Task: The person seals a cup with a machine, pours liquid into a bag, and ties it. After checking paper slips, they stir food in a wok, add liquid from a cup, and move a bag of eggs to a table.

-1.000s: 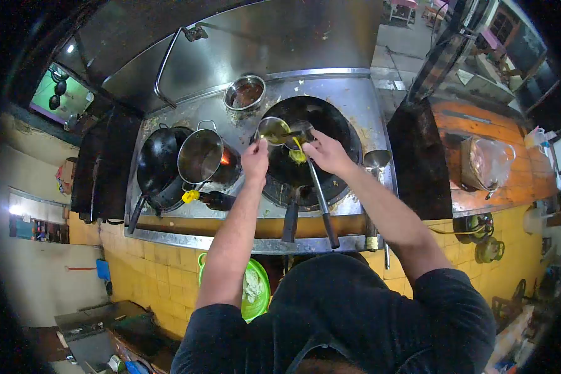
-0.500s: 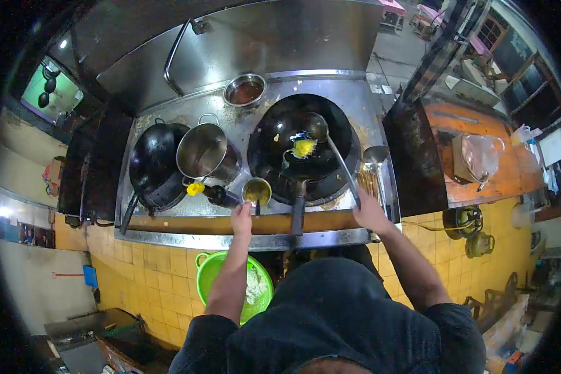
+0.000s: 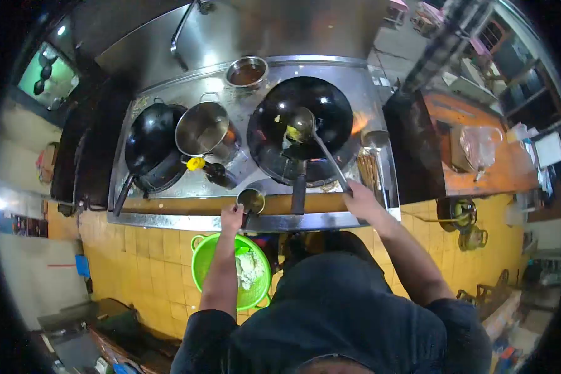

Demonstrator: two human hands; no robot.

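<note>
My right hand (image 3: 364, 202) is closed around the handle of a ladle (image 3: 303, 120). The ladle's bowl is inside a black wok (image 3: 326, 93), over yellow food (image 3: 292, 133) that looks like egg. My left hand (image 3: 232, 217) is closed beside a small metal pot (image 3: 251, 199) with liquid in it, gripping it near its dark handle; the fingertips are partly hidden. This pot is at the stove's front edge. Just behind it lies a dark bottle with a yellow top (image 3: 196, 163). The wok's own handle (image 3: 298, 194) points toward me, between my hands.
A tall steel pot (image 3: 199, 128) and a second black wok (image 3: 148, 134) stand on the left. A bowl of brown liquid (image 3: 247, 73) sits at the back. Flame (image 3: 358, 123) shows right of the wok, near a second ladle (image 3: 374, 140). Below is a green basket (image 3: 197, 274) holding something white.
The small pot has come back toward me with my left hand, to the stove's front edge. The ladle's bowl has moved down onto the yellow food. The view has shifted slightly.
</note>
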